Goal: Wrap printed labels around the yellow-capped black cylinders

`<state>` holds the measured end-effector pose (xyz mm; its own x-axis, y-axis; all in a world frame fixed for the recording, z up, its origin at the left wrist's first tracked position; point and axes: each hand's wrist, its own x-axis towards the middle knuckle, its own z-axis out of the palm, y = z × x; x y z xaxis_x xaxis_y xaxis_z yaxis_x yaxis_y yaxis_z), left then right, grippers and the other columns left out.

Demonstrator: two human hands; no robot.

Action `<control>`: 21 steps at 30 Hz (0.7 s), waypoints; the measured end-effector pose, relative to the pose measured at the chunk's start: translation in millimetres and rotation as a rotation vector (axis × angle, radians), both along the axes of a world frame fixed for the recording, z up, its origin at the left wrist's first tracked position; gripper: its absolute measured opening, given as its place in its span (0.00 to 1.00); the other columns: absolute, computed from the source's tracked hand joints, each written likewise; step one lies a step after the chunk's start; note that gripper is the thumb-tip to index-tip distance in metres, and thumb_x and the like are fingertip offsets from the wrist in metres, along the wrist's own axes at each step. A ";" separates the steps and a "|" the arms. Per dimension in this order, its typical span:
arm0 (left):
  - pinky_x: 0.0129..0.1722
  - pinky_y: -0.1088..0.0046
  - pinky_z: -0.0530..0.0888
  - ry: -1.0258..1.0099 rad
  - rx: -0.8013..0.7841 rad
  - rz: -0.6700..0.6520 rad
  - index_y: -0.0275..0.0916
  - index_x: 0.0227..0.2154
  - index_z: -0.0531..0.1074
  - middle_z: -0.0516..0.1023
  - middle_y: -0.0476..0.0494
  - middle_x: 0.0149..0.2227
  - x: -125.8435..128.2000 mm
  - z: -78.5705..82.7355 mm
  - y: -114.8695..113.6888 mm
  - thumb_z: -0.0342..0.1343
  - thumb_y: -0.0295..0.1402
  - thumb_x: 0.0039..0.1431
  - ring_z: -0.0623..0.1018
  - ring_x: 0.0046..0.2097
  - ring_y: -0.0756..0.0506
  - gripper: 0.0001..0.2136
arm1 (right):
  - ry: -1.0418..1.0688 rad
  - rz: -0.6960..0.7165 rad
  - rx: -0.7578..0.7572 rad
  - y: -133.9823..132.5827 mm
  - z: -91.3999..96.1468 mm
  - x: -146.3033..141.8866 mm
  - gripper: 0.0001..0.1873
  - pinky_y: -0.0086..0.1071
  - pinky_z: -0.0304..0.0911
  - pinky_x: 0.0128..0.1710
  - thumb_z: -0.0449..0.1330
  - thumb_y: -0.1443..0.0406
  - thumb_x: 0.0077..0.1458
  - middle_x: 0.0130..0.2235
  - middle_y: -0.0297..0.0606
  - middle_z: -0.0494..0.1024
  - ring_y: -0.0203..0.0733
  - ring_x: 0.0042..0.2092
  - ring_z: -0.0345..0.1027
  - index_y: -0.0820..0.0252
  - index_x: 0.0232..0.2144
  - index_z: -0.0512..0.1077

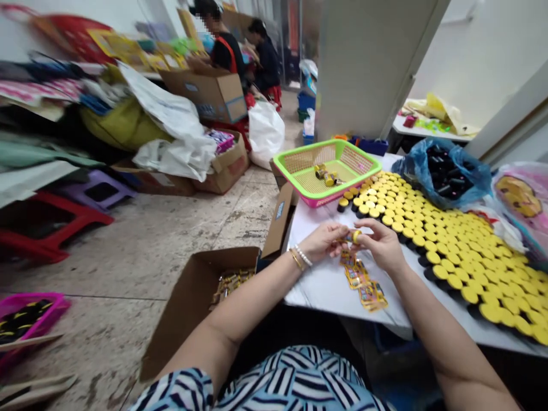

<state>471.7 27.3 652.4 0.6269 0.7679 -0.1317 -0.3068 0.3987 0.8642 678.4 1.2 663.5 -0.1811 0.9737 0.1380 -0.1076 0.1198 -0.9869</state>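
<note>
Both hands meet over the white table's near edge (pixel 342 302). My left hand (pixel 324 240) and my right hand (pixel 381 244) pinch one small yellow-capped bottle (pixel 355 236) between their fingertips. Just below the hands a row of small printed labels (pixel 363 279) lies on the table. To the right stand several rows of yellow-capped black bottles (pixel 454 240). Behind them a green basket (pixel 299 162) on a pink one holds a few labelled bottles (pixel 326 174).
An open cardboard box (pixel 188 308) with packaged items stands on the floor at my left. A blue plastic bag (pixel 445 168) of black bottles lies at the table's back. Two people sit far back among boxes and bags. Red and purple stools are at left.
</note>
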 end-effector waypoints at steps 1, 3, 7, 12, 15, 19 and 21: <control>0.16 0.80 0.61 0.001 -0.014 -0.005 0.35 0.36 0.75 0.76 0.47 0.25 1.3 -0.9 1.2 0.70 0.55 0.52 0.70 0.19 0.55 0.26 | -0.015 0.024 0.017 -0.2 1.4 -0.4 0.15 0.37 0.84 0.35 0.76 0.61 0.49 0.45 0.34 0.76 0.37 0.34 0.80 0.56 0.40 0.82; 0.15 0.81 0.60 -0.028 -0.026 -0.019 0.34 0.37 0.75 0.76 0.49 0.24 2.8 -0.8 3.0 0.70 0.55 0.52 0.70 0.18 0.55 0.27 | 0.019 0.033 0.049 -0.1 2.5 -1.4 0.12 0.36 0.84 0.33 0.76 0.62 0.48 0.44 0.33 0.73 0.37 0.33 0.80 0.57 0.35 0.81; 0.15 0.82 0.60 -0.068 -0.036 -0.031 0.35 0.37 0.75 0.76 0.51 0.23 3.5 2.4 3.4 0.72 0.51 0.52 0.68 0.17 0.56 0.24 | 0.114 0.038 -0.039 0.8 2.0 -1.5 0.14 0.34 0.82 0.26 0.76 0.62 0.48 0.41 0.29 0.73 0.35 0.30 0.79 0.54 0.35 0.78; 0.19 0.81 0.65 -0.030 -0.023 -0.020 0.32 0.35 0.77 0.78 0.44 0.26 6.8 2.1 2.0 0.69 0.56 0.54 0.73 0.22 0.54 0.26 | 0.034 0.092 -0.050 2.3 0.4 1.4 0.16 0.34 0.83 0.30 0.76 0.61 0.50 0.42 0.31 0.74 0.34 0.31 0.78 0.54 0.42 0.81; 0.21 0.80 0.68 -0.087 -0.024 -0.043 0.32 0.37 0.78 0.80 0.41 0.30 7.2 3.9 2.7 0.70 0.54 0.53 0.76 0.25 0.53 0.26 | 0.061 0.063 0.028 1.1 -2.4 0.2 0.10 0.34 0.82 0.29 0.76 0.63 0.49 0.40 0.31 0.71 0.35 0.33 0.78 0.54 0.35 0.82; 0.19 0.81 0.67 -0.119 -0.026 0.011 0.33 0.38 0.77 0.79 0.47 0.30 5.7 5.6 5.1 0.74 0.49 0.50 0.74 0.23 0.55 0.24 | 0.059 0.009 0.031 1.7 -4.9 -0.7 0.10 0.32 0.80 0.24 0.75 0.61 0.51 0.37 0.31 0.71 0.34 0.30 0.76 0.55 0.33 0.79; 0.17 0.81 0.65 -0.077 -0.007 0.048 0.32 0.33 0.74 0.76 0.48 0.27 5.3 3.8 5.9 0.72 0.50 0.52 0.71 0.21 0.56 0.23 | 0.003 -0.003 0.031 3.5 -4.1 0.2 0.10 0.32 0.79 0.26 0.74 0.60 0.53 0.37 0.30 0.72 0.33 0.28 0.76 0.54 0.36 0.79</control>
